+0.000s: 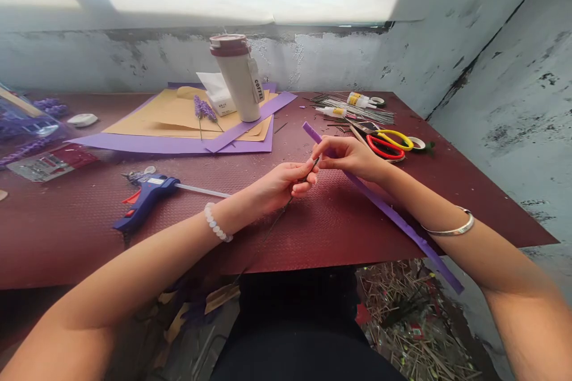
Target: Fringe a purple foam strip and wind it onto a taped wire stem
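My left hand (288, 186) is closed around a thin dark wire stem (277, 218), whose tip sticks up between thumb and forefinger. The rest of the stem slants down toward the table's front edge. Close beside it, my right hand (346, 156) has its fingers pinched near the stem tip. A long purple paper strip (384, 207) passes under my right hand; its upper end shows past the fingers and its lower end hangs over the table edge. Whether the right fingertips grip the strip or the stem is hard to make out.
A blue glue gun (149, 199) lies at the left on the red table (214, 250). Behind stand a coffee cup (236, 83) and purple and tan paper sheets (147, 116). Scissors (388, 144), glue bottles (360, 100) and wires lie at the back right.
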